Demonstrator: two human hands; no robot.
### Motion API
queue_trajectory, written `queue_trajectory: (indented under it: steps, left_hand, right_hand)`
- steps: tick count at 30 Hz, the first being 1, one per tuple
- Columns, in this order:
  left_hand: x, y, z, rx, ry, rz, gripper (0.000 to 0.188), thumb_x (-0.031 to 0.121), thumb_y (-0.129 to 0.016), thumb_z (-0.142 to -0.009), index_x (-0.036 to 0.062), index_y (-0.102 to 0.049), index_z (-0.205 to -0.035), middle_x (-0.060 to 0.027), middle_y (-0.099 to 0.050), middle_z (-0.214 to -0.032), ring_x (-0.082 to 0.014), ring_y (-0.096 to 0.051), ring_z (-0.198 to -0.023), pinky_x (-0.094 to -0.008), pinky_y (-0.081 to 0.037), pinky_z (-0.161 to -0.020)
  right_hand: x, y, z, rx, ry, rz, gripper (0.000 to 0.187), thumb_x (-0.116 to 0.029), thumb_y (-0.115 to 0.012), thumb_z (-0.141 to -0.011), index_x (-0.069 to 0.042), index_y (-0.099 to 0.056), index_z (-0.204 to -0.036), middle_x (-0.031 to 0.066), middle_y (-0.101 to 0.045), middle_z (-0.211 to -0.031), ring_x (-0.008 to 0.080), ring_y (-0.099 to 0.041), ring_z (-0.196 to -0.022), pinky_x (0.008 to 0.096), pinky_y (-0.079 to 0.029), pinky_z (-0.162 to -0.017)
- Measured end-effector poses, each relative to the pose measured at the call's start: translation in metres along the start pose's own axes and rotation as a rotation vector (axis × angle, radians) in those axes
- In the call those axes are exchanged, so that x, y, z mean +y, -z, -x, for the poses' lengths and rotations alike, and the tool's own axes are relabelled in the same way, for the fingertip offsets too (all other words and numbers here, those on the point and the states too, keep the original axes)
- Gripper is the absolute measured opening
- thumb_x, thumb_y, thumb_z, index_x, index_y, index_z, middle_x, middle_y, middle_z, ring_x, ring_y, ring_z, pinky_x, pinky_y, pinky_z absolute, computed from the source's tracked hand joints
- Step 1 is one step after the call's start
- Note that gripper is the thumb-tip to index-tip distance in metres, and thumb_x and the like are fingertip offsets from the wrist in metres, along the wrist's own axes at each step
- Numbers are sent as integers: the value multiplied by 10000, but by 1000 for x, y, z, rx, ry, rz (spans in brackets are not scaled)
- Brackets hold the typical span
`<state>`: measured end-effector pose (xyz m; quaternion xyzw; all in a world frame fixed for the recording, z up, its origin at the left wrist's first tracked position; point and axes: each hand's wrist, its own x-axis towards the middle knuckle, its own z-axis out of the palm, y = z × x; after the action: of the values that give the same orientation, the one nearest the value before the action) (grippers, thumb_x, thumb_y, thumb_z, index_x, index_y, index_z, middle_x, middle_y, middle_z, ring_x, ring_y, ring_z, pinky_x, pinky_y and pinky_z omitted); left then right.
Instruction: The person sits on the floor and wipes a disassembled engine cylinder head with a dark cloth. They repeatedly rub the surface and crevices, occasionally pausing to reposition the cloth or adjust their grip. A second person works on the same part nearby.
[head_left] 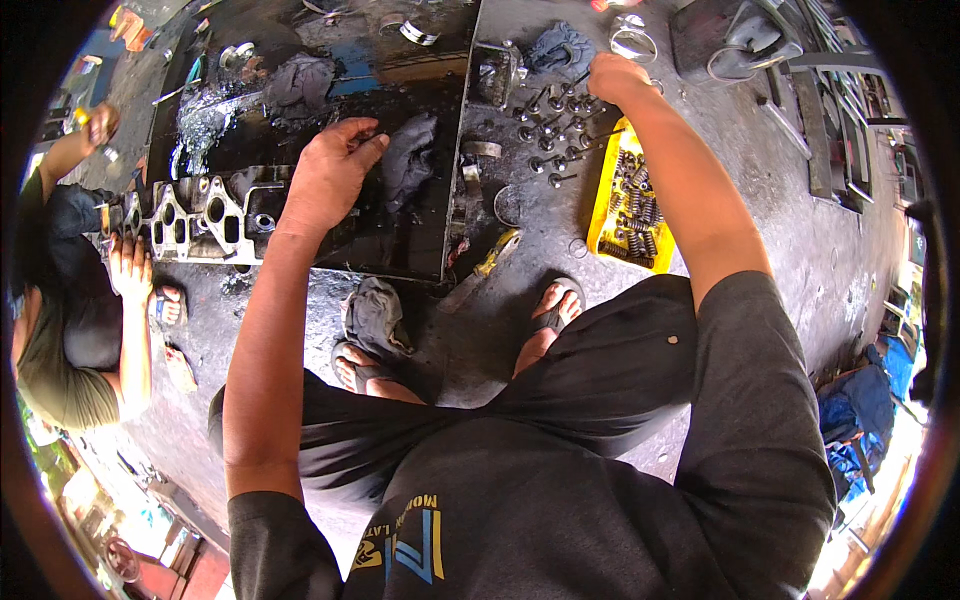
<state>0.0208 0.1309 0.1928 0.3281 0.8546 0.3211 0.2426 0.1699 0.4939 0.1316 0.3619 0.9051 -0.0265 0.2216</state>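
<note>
On the oily workshop floor, seen from the head camera, the person squats over a black metal tray (420,240). The right hand (613,78) reaches down among the engine valves (556,128) standing in rows just beside a yellow tray of valve springs (630,205); its fingers curl over one, though I cannot tell whether it is gripped. The left hand (330,175) rests on the tray, fingers loosely bent, holding nothing, near a dark rag (408,160). It looks like sorting valves; lifting one wants a firm pinch on the stem. A co-worker's hand (130,268) steadies a cylinder head (205,215).
</note>
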Motion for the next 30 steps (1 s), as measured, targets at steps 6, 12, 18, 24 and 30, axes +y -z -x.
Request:
queue_trajectory:
  steps: [6,12,18,24,30]
  left_hand:
    - [-5,-11,4,-37,22,-16,389,279,-655,-866,-5,-631,-1132,-214,-658,-1048,-318,-655,-961,-354,-496,-850]
    - [-11,-40,19,-159,-34,-105,399,244,-656,-879,-38,-605,-1156,-187,-669,-1018,-248,-656,-945,-322,-489,-845]
    - [-13,-66,37,-285,-36,-99,386,240,-645,-851,-36,-618,-1119,-227,-634,-1103,-368,-604,-1052,-397,-470,-899]
    - [-17,-76,47,-339,-6,-136,372,218,-654,-848,-35,-617,-1118,-227,-629,-1110,-370,-603,-1050,-401,-468,-904]
    - [-36,-86,51,-247,-11,-108,353,190,-636,-882,-44,-610,-1145,-188,-660,-1054,-260,-637,-987,-330,-476,-865]
  right_hand:
    - [16,6,-11,23,-2,-29,394,-297,-645,-785,-28,-660,-1073,168,-662,-1102,301,-630,-1056,405,-499,-890]
    - [122,30,15,312,201,-248,223,-236,-580,-788,-71,-708,-867,117,-692,-869,261,-672,-788,391,-533,-732]
    - [153,-113,110,-40,97,-148,275,-216,-616,-741,-41,-698,-937,135,-704,-901,309,-685,-798,407,-541,-739]
    - [90,-191,155,120,-370,-417,668,-377,-773,-700,-132,-518,-1266,278,-496,-1222,440,-517,-1127,488,-442,-948]
    - [46,-193,162,176,-263,-356,639,-266,-746,-702,-174,-500,-1284,218,-400,-1264,449,-433,-1180,498,-436,-971]
